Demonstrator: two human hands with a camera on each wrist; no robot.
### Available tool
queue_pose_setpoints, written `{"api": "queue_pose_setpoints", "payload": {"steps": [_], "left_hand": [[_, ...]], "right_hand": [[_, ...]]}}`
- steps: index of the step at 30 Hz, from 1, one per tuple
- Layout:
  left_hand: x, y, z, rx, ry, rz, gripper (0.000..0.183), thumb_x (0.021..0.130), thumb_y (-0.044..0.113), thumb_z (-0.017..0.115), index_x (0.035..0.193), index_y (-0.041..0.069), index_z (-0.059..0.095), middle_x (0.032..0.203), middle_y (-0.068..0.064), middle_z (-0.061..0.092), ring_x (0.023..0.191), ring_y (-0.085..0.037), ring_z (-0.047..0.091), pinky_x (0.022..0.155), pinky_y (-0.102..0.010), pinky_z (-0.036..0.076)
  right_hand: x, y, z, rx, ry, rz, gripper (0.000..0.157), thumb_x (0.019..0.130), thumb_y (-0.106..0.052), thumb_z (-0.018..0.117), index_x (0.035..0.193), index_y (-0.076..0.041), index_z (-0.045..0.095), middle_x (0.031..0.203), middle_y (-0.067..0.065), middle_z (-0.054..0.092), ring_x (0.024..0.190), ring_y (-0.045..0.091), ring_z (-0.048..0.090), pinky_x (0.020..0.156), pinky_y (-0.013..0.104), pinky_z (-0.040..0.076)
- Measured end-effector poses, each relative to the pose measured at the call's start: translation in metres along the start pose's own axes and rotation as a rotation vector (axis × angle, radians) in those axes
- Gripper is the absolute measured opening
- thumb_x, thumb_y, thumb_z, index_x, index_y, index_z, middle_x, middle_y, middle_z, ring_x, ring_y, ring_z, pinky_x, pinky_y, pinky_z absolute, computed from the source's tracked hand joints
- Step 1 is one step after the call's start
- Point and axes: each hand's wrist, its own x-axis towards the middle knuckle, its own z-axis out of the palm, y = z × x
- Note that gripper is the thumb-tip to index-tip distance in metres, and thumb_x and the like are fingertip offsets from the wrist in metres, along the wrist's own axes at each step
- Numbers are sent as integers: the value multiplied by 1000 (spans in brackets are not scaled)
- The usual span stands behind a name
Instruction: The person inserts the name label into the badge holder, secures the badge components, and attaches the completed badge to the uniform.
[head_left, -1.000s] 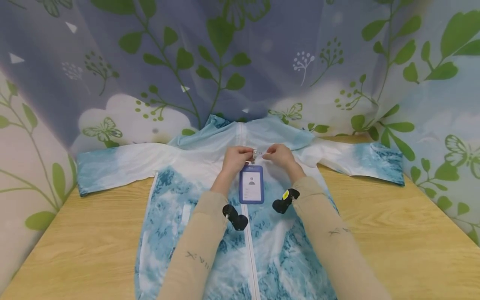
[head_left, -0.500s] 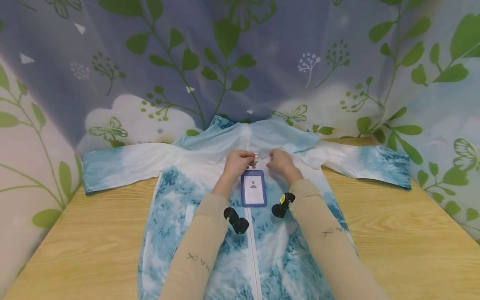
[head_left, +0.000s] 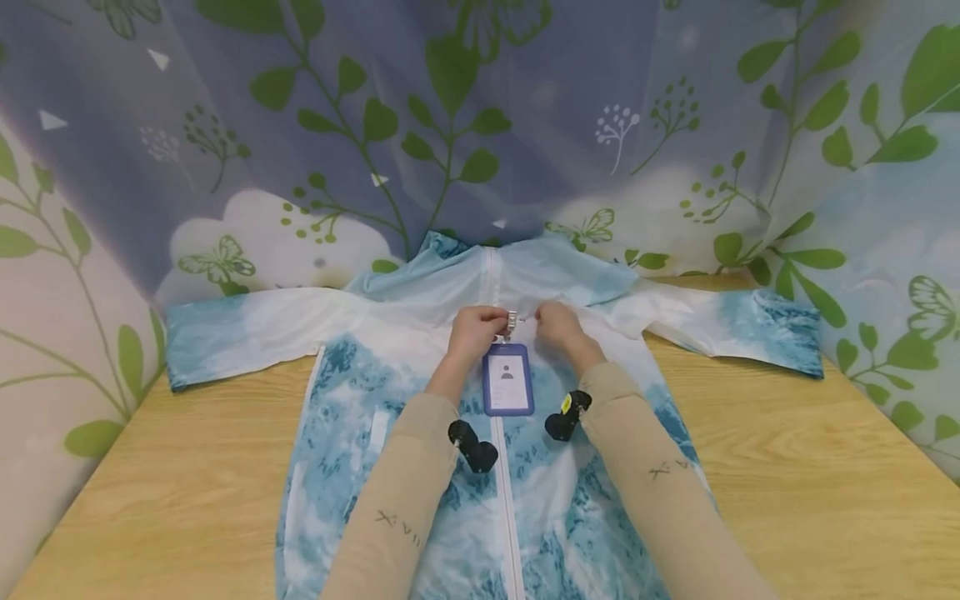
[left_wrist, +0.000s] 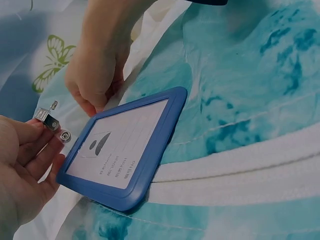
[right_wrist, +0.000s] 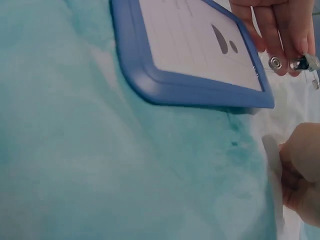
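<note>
My left hand [head_left: 477, 331] pinches the silver metal clip [head_left: 512, 321] of a badge holder. In the left wrist view a clear strap with a snap button hangs from the clip [left_wrist: 47, 119]. The blue-framed badge holder [head_left: 508, 379] lies tilted over the zipper of a blue-and-white jacket [head_left: 420, 500]. Just right of the clip, my right hand [head_left: 559, 327] has curled fingers on the jacket's white chest fabric. In the right wrist view a fold of fabric rises to the fingers of the right hand [right_wrist: 302, 172]; their tips are partly hidden.
The jacket lies spread out, sleeves stretched to both sides, on a wooden table [head_left: 810, 467]. A patterned curtain [head_left: 555, 108] with leaves stands behind and at both sides. Black wrist cameras [head_left: 474, 447] sit on both forearms.
The right hand has drawn back from the clip to the right and down onto the jacket fabric. The left hand keeps its pinch on the clip. The head view has shifted slightly.
</note>
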Motion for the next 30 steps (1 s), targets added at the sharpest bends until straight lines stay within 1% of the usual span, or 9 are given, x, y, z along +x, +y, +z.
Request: {"api": "queue_pose_setpoints", "payload": {"steps": [4, 8, 11, 18, 19, 21, 24, 26, 30], "left_hand": [[-1, -2, 1, 4, 2, -8, 20, 92, 9, 57, 105, 1, 70, 89, -12, 69, 83, -21, 65, 73, -30, 50], [0, -3, 1, -2, -7, -21, 20, 92, 11, 57, 105, 4, 71, 92, -9, 69, 85, -20, 64, 77, -33, 50], [0, -3, 0, -7, -9, -26, 20, 93, 11, 56, 105, 5, 71, 91, -8, 69, 84, -19, 64, 78, -33, 49], [-1, -6, -1, -10, -7, -16, 19, 92, 9, 57, 103, 2, 71, 87, -9, 69, 80, -18, 65, 74, -30, 51], [-1, -6, 0, -2, -12, -30, 20, 93, 10, 56, 104, 2, 70, 90, -10, 69, 83, -19, 65, 76, -31, 50], [-1, -7, 1, 7, -10, -27, 20, 93, 10, 56, 105, 2, 70, 92, -10, 69, 84, -20, 65, 75, -31, 51], [-1, -8, 2, 18, -5, -23, 20, 93, 11, 56, 105, 2, 70, 93, -11, 69, 85, -21, 65, 74, -31, 51], [-2, -8, 3, 26, -5, -20, 20, 93, 10, 56, 105, 2, 70, 93, -11, 69, 84, -21, 65, 73, -31, 50], [-2, -6, 4, 35, -10, -18, 20, 92, 11, 57, 104, 2, 71, 90, -10, 69, 83, -21, 64, 72, -31, 50]], "right_hand": [[-1, -3, -1, -33, -13, 4, 24, 85, 1, 46, 103, 10, 60, 103, 22, 60, 97, 34, 54, 88, 43, 42], [-2, -5, -5, -2, 18, 40, 26, 89, 0, 45, 109, 8, 59, 108, 21, 58, 105, 33, 51, 93, 42, 40], [-2, -4, -6, 17, 33, 29, 27, 90, -1, 45, 112, 8, 58, 110, 21, 58, 108, 32, 50, 94, 42, 39], [10, 5, 6, 70, -41, 70, 32, 87, -21, 65, 106, 4, 61, 103, 16, 61, 93, 29, 55, 83, 41, 45], [17, 10, 13, 59, -17, 45, 30, 85, -22, 68, 100, 2, 63, 97, 15, 61, 86, 27, 56, 77, 39, 46], [23, 12, 17, 21, -25, 51, 24, 84, -19, 68, 96, 2, 62, 92, 13, 61, 83, 26, 55, 76, 39, 45], [25, 9, 16, -28, -26, 52, 8, 85, -7, 61, 84, 1, 61, 82, 13, 59, 76, 27, 53, 71, 39, 45], [19, 3, 9, -47, -51, 62, 7, 85, 0, 55, 81, 2, 60, 82, 14, 59, 76, 27, 53, 73, 40, 44], [8, -7, 0, -79, -36, 21, 10, 82, 4, 50, 79, 4, 60, 85, 17, 60, 78, 28, 53, 75, 41, 44]]}}
